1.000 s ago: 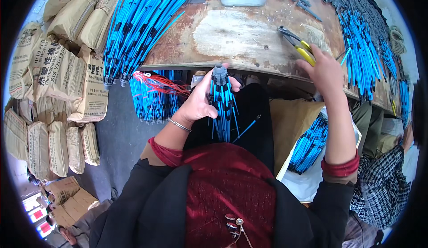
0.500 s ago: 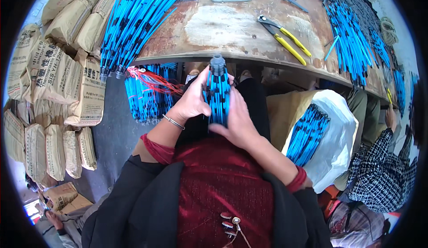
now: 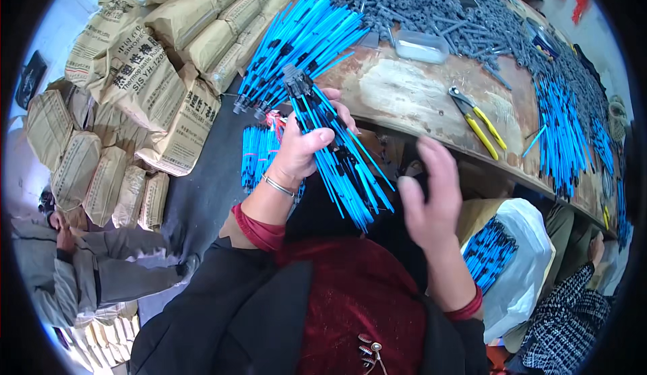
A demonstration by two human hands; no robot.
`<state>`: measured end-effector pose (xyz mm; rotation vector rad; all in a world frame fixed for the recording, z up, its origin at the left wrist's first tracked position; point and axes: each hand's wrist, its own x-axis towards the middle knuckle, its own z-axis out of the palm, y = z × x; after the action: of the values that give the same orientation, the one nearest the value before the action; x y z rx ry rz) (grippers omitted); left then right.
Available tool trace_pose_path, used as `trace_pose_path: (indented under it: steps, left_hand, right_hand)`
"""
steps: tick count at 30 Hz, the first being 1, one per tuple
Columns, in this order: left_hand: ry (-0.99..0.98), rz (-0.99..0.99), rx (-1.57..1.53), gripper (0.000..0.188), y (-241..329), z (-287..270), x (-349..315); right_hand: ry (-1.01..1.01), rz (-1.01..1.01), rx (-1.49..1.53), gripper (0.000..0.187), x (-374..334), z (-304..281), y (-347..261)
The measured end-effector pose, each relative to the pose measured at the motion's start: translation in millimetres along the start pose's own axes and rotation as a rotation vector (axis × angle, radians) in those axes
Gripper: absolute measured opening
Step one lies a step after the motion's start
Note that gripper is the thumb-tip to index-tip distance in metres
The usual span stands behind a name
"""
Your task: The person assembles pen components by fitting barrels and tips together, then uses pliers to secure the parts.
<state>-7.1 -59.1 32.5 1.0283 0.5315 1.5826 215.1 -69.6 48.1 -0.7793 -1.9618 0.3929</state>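
My left hand (image 3: pixel 306 139) is wrapped round a bundle of thin blue rods (image 3: pixel 344 179) with black bands. A grey ribbed plastic fitting (image 3: pixel 296 78) caps the bundle's upper end, and the loose rod ends fan out over my lap. To the right of them, my right hand (image 3: pixel 435 196) is raised with thumb and fingers apart, holding nothing and slightly blurred. Just beyond the left hand, a large pile of similar blue rod bundles (image 3: pixel 303 38) lies on the table's left end.
On the wooden table (image 3: pixel 350 95) lie yellow-handled pliers (image 3: pixel 480 122), a clear plastic box (image 3: pixel 421 46), heaped grey fittings (image 3: pixel 431 11) and more blue rods (image 3: pixel 566 126). A white-lined sack (image 3: pixel 522 267) holds bundles at right. Paper sacks (image 3: pixel 141 72) are stacked left. Two other people sit or stand nearby.
The bundle has gone left toward the pile in my left hand, tilting over. My right hand has let go of it and moved right, opening. The view has turned leftward.
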Motion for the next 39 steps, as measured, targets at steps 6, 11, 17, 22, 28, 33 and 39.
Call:
trace_pose_path:
  steps: [6, 11, 17, 22, 28, 33, 39]
  left_hand:
    - [0.037, 0.004, -0.297, 0.050, 7, 15, 38]
    - [0.211, -0.046, -0.605, 0.037, -8, 57, 53]
    - [0.325, -0.254, -0.632, 0.039, -55, 80, 29]
    - [0.329, -0.523, -0.670, 0.053, -84, 79, -5]
    - [0.191, -0.948, -0.774, 0.063, -103, 55, -51]
    - [0.010, -1.306, -0.311, 0.063, -148, -44, -86]
    - [-0.027, -0.729, 0.659, 0.055, -64, -23, -44]
  right_hand:
    - [0.207, 0.408, 0.182, 0.043, -55, -41, 64]
    - [0.109, 0.239, -0.047, 0.051, -53, -40, 65]
    - [0.363, 0.062, 0.758, 0.081, -25, -34, 37]
    - [0.105, -0.174, 0.507, 0.071, -20, -55, 44]
    - [-0.082, -0.160, 0.636, 0.053, -34, -31, 46]
    - [-0.175, -0.045, 0.539, 0.044, -43, -8, 39]
    - [-0.119, 0.131, 0.559, 0.032, -62, -2, 47]
